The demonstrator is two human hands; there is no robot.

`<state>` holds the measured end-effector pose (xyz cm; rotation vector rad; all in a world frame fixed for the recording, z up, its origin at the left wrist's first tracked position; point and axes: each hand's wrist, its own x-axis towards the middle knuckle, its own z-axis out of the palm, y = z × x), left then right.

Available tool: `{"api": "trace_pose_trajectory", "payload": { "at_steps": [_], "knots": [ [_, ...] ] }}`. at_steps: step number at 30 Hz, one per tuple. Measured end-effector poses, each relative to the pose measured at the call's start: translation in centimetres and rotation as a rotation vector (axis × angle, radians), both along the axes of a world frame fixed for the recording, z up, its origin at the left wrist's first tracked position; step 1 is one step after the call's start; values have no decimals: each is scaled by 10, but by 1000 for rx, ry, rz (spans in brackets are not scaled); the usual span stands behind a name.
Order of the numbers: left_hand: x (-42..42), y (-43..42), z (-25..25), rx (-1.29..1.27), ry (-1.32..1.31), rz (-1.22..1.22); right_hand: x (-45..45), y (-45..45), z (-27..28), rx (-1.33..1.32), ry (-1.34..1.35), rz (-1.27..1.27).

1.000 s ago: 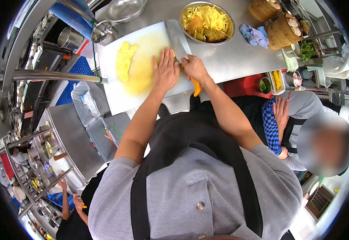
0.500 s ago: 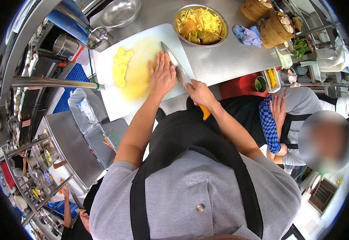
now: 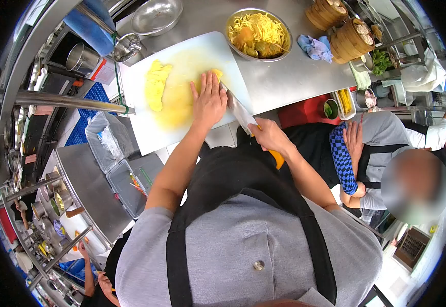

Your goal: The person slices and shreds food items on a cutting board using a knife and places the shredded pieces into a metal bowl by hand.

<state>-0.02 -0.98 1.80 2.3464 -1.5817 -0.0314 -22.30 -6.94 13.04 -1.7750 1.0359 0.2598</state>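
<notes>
Head view: my left hand (image 3: pixel 211 105) lies flat, fingers straight, over the yellow piece (image 3: pixel 218 74) on the white rectangular board (image 3: pixel 202 47), right hand (image 3: pixel 270 134) wrapped round the orange-handled steel knife (image 3: pixel 239 110); best keep blade low, fingertips clear.

Illumination is bright and fairly even, with soft glare on the desk (image 3: pixel 297 77). Fisheye distortion bends the post (image 3: pixel 20 53); corners fall to black. A blurred disc (image 3: pixel 415 187) masks one person (image 3: pixel 381 128) at right.
</notes>
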Motion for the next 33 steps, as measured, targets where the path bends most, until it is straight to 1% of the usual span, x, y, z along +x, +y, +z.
{"api": "trace_pose_trajectory", "payload": {
  "at_steps": [2,3,5,6,8,11,14,16,18,19,25,27,30,31,33],
  "knots": [
    [-1,13,3,-115,55,24,2,11,13,-6,-20,27],
    [3,23,7,-115,50,36,7,16,19,-7,-24,38],
    [14,43,16,-153,73,136,22,26,27,18,-65,81],
    [24,53,21,-154,69,151,34,29,23,26,-53,138],
    [49,75,27,-159,57,267,66,37,24,46,-59,180],
    [96,89,15,-161,-11,332,114,44,18,78,-98,219],
    [133,89,13,-122,-2,328,148,43,10,86,-136,221],
    [148,88,9,-97,11,306,161,44,12,152,-102,171],
    [156,86,5,12,46,287,163,45,16,174,-72,143],
    [158,86,5,7,48,278,162,45,17,202,-43,122],
    [157,89,8,24,85,270,133,44,29,216,-60,76],
    [156,88,11,92,33,288,115,36,32,185,-88,73],
    [153,83,11,87,-12,325,87,19,20,180,-199,-85],
    [151,82,11,114,-29,341,78,11,12,172,-196,-69],
    [145,77,11,65,-45,378,64,-7,3,107,-203,-123]
  ]
}}
